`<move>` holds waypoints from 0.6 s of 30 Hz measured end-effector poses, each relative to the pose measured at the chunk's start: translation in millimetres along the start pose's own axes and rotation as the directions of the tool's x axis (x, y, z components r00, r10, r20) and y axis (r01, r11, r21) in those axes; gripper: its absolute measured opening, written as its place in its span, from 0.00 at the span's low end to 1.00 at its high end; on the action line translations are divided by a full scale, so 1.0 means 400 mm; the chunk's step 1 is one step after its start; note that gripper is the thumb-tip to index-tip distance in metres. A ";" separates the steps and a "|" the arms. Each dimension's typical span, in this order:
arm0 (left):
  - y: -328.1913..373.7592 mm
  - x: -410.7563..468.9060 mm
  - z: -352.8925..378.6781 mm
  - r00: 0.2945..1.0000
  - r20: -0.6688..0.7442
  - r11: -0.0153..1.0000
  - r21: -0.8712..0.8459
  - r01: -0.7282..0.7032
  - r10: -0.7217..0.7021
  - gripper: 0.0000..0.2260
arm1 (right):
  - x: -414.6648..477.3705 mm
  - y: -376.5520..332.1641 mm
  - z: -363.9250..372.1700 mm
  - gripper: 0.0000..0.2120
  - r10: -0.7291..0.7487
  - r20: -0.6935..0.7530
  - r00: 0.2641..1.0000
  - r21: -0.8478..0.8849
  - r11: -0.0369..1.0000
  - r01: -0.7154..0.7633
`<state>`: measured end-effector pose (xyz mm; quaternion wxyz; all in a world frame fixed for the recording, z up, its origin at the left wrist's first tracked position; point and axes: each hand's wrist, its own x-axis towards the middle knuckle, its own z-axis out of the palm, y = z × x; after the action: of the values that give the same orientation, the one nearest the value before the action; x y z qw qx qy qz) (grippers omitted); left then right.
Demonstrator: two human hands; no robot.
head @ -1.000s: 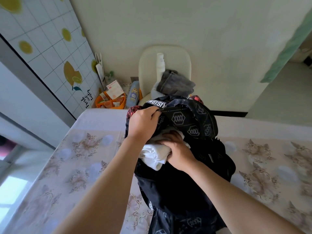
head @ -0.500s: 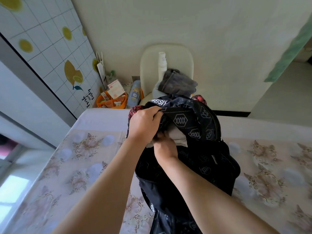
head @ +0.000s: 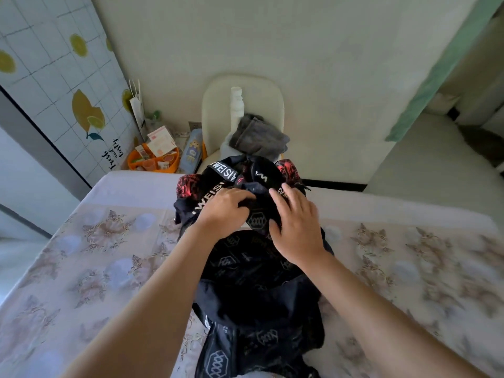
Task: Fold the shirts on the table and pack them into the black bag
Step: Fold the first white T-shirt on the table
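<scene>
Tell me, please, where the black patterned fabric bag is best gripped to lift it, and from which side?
Probably the white-lettered webbing strap at the far top of the black patterned fabric bag, taken from above: it loops up clear of the soft, slumped body, which offers no firm edge.

Right hand [head: 296, 230] out of black bag [head: 259, 282], now spread on top; white shirt no longer visible; left hand [head: 223, 211] shifted lower on bag top.

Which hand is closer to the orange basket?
Left. The left hand grips the bag right of the basket; the right hand rests farther right.
</scene>
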<state>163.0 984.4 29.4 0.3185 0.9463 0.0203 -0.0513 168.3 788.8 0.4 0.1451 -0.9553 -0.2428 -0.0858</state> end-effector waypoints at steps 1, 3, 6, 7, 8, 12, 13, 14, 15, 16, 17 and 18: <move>0.016 -0.007 0.017 1.000 0.024 0.998 0.064 0.006 -0.008 0.22 | -0.003 0.025 0.005 0.33 0.005 0.186 0.982 0.024 1.000 -0.009; 0.046 -0.016 0.050 0.998 0.047 0.976 0.217 0.036 -0.047 0.21 | -0.025 0.067 0.015 0.34 -0.028 0.464 0.885 0.105 0.994 -0.024; 0.106 -0.019 0.098 0.995 -0.004 0.915 0.393 0.090 -0.096 0.19 | -0.080 0.125 -0.020 0.33 -0.055 0.524 0.850 0.185 0.982 -0.051; 0.137 -0.018 0.111 0.995 -0.065 0.902 0.420 0.101 -0.081 0.18 | -0.096 0.150 -0.044 0.32 -0.030 0.505 0.863 0.228 0.968 -0.100; 0.172 -0.017 0.125 0.989 -0.141 0.900 0.423 0.104 -0.048 0.16 | -0.112 0.177 -0.073 0.30 -0.004 0.475 0.880 0.262 0.955 -0.136; 0.372 0.000 0.203 0.975 -0.193 0.967 0.245 -0.063 0.113 0.12 | -0.197 0.326 -0.198 0.25 0.107 0.386 0.916 0.247 0.945 -0.214; 0.432 0.008 0.234 0.982 -0.126 0.973 0.200 -0.117 0.144 0.12 | -0.225 0.374 -0.225 0.24 0.139 0.367 0.920 0.234 0.943 -0.236; 0.494 0.017 0.273 0.984 -0.056 0.974 0.162 -0.158 0.169 0.13 | -0.257 0.427 -0.253 0.23 0.175 0.346 0.922 0.212 0.942 -0.259; 0.558 0.024 0.316 0.983 0.002 0.976 0.120 -0.181 0.182 0.14 | -0.291 0.485 -0.279 0.22 0.215 0.336 0.917 0.189 0.939 -0.289; 0.623 0.030 0.365 0.981 0.049 0.979 0.075 -0.189 0.186 0.14 | -0.327 0.544 -0.308 0.22 0.253 0.339 0.906 0.171 0.930 -0.324; 0.689 0.033 0.419 0.978 0.089 0.980 0.040 -0.195 0.190 0.14 | -0.365 0.606 -0.337 0.22 0.293 0.351 0.889 0.160 0.917 -0.365; 0.754 0.034 0.474 0.971 0.127 0.979 0.022 -0.205 0.201 0.14 | -0.406 0.666 -0.367 0.22 0.329 0.355 0.875 0.153 0.903 -0.402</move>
<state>181.8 629.5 58.8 0.3061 0.9438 -0.0971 -0.0775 144.2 446.9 38.0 0.2233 -0.9626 -0.0851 0.1274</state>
